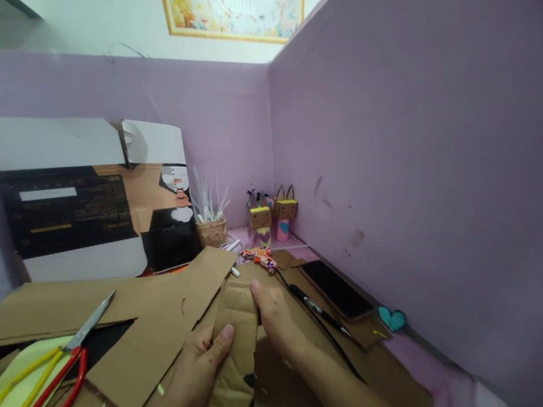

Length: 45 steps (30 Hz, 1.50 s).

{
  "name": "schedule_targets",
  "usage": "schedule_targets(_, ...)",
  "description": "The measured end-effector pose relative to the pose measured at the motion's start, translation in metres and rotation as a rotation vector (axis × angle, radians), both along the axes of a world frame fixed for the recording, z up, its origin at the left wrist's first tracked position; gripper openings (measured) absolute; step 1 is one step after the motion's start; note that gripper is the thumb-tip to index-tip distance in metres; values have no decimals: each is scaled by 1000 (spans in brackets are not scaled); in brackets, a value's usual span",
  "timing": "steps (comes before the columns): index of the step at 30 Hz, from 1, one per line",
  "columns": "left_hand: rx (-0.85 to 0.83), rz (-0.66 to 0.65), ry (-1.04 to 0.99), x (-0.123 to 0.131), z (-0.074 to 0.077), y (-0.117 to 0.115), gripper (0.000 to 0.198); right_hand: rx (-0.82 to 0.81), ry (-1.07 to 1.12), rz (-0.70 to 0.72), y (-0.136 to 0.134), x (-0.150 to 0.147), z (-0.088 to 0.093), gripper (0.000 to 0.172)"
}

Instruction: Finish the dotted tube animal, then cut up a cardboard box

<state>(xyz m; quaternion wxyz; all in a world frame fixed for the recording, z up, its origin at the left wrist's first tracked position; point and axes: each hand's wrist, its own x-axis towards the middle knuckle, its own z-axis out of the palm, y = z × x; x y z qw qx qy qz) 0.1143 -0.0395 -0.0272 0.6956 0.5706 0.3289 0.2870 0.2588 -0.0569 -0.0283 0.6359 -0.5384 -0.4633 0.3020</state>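
Observation:
A long creased strip of brown cardboard (234, 322) is held between both hands, tilted up toward the far side. My left hand (204, 356) grips its left edge, with the thumb lying on top. At the strip's upper right edge, my right hand (274, 313) pinches it near the top corner. Beside the left hand lies a flat rectangular cardboard piece (163, 331). Scissors (71, 356) with one yellow and one red handle rest at the left, their blades apart.
A phone (337, 288), a pen (320, 307) and a teal heart (391, 318) lie at the right. Behind stand a basket of white sticks (212, 232), two small cardboard figures (261, 218) and a large flattened box (66, 204). Purple walls enclose the back and right.

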Motion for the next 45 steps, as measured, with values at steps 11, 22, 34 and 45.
schedule_targets(11, -40, 74, 18, -8, 4, 9, 41, -262, 152, 211, 7, -11, -9, 54)
schedule_targets(22, -35, 161, 19, -6, 0, 14, 41, -228, -18, 116, 9, -18, -13, 51)
schedule_targets(34, -117, 252, -30, -5, 5, 18, 34, -262, 12, 119, 6, -29, -21, 54)
schedule_targets(45, -149, 308, -56, -15, 0, 32, 38, -392, 172, 464, 0, -37, -22, 54)
